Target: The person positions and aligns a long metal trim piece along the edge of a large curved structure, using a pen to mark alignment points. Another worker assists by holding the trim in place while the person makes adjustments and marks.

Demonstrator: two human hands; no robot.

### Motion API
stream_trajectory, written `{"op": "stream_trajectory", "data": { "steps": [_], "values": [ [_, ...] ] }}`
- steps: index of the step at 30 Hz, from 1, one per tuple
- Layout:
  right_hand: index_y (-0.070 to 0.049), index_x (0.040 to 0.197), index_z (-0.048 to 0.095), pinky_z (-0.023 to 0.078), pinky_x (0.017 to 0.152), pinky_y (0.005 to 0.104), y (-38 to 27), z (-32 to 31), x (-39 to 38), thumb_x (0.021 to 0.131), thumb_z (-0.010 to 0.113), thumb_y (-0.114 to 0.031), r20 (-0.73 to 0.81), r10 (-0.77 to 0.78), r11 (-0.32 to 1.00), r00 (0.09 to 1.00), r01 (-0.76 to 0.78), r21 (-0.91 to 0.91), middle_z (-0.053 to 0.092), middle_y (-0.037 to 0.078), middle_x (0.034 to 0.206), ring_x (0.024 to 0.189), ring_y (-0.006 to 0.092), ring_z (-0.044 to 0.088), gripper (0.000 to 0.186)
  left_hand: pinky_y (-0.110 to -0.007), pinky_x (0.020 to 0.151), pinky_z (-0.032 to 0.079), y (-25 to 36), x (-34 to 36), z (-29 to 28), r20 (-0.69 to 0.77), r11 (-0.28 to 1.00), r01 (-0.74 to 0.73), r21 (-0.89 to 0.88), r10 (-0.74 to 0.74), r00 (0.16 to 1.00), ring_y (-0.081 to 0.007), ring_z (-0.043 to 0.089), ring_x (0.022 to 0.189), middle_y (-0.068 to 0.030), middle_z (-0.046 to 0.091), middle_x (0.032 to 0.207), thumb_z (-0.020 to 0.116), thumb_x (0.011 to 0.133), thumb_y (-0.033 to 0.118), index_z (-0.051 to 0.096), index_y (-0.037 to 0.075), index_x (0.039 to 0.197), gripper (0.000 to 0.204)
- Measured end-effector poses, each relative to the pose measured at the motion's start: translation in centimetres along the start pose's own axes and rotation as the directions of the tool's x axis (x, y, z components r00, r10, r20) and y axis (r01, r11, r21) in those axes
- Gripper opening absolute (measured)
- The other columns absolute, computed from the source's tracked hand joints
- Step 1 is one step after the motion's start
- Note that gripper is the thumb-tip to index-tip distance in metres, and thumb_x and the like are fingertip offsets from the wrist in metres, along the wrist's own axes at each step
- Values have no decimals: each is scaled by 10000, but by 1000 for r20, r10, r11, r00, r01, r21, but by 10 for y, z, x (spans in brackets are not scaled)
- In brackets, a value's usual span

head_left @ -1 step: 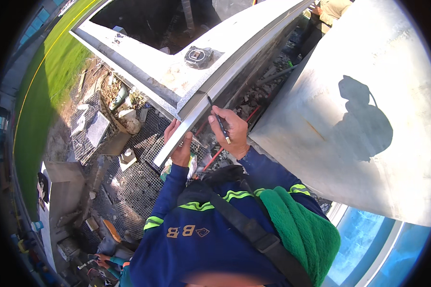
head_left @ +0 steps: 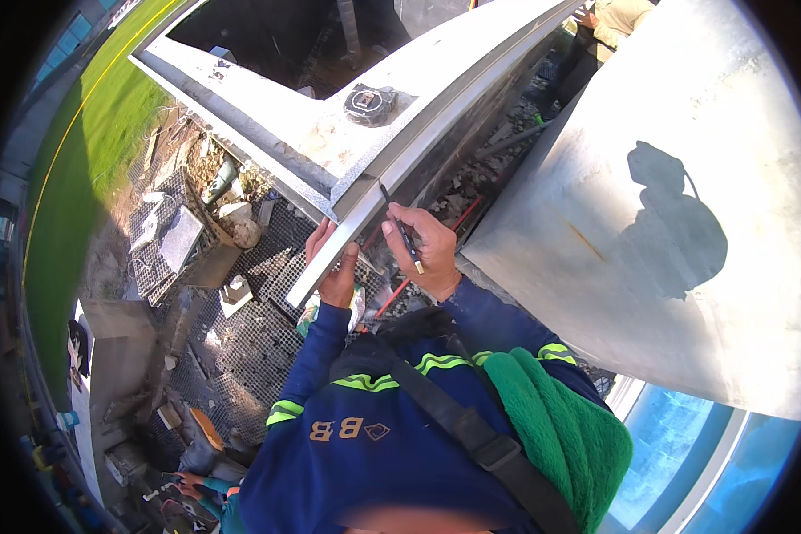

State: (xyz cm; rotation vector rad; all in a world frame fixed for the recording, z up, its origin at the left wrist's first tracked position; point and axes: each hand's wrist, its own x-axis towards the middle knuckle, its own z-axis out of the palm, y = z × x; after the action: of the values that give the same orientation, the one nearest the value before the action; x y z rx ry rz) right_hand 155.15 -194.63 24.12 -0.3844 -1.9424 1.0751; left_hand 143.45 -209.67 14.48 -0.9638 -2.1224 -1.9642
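My left hand (head_left: 336, 285) grips the near end of a long pale strip (head_left: 360, 214), thumb on the near side and fingers at the far side. The strip runs along the edge of a white-topped wall (head_left: 316, 147), away to the upper right. My right hand (head_left: 432, 254) holds a slim black pencil (head_left: 406, 236) with a light-coloured end. Its tip rests at or just above the strip; I cannot tell if it touches.
A black, squarish tape-measure-like case (head_left: 369, 105) lies on the wall top. Black mesh (head_left: 249, 347) and rubble lie below left. A big pale slab (head_left: 552, 231) stands at right. Another person's hands (head_left: 189, 485) show at lower left, and a person's sleeve (head_left: 618, 20) at top right.
My right hand and the pencil have shifted slightly to the left. My left hand keeps its grip on the strip.
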Motion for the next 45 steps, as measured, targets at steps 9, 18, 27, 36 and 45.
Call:
{"op": "stream_trajectory", "data": {
  "steps": [9,18,27,36,45],
  "values": [
    [-4,1144,736,585,829,388,-61,15,-38,910,767,-72,360,-167,978,918,107,180,765,151,1039,943,326,751,245,-471,1042,533,-3,6,7,-120,986,-164,-38,158,980,-373,632,1255,-243,651,1318,868,882,278,688,-5,1307,541],
    [-1,1173,704,566,794,338,-39,-9,-54,1004,650,-25,136,44,995,990,-56,84,739,147,1008,891,248,729,179,-485,1072,488,7,4,3,-95,995,-23,-92,14,995,-403,604,1293,-248,657,1306,883,862,298,669,-5,1263,546],
    [5,1243,660,534,800,279,12,-43,-71,1093,577,-205,-36,349,932,937,-343,116,710,99,1092,902,125,652,271,-451,1069,477,24,0,-8,1,992,7,-125,-7,1000,-340,609,1262,-196,637,1334,845,899,293,696,26,1244,460],
    [-9,1523,411,563,942,377,48,-79,111,1105,540,-444,-235,399,805,886,-216,552,529,151,1428,1216,235,605,616,-373,850,559,92,-5,-56,96,972,-72,-224,96,991,-234,697,907,-122,717,991,825,933,276,685,-40,1230,456],
    [-26,1488,451,575,955,417,-19,-71,196,1016,731,-372,-143,328,570,934,-75,818,569,120,1348,1186,269,644,649,-427,876,592,144,-24,-93,22,941,-337,-19,338,941,-317,726,1033,-181,760,1087,826,905,424,698,-15,1234,564]
  ]
}}
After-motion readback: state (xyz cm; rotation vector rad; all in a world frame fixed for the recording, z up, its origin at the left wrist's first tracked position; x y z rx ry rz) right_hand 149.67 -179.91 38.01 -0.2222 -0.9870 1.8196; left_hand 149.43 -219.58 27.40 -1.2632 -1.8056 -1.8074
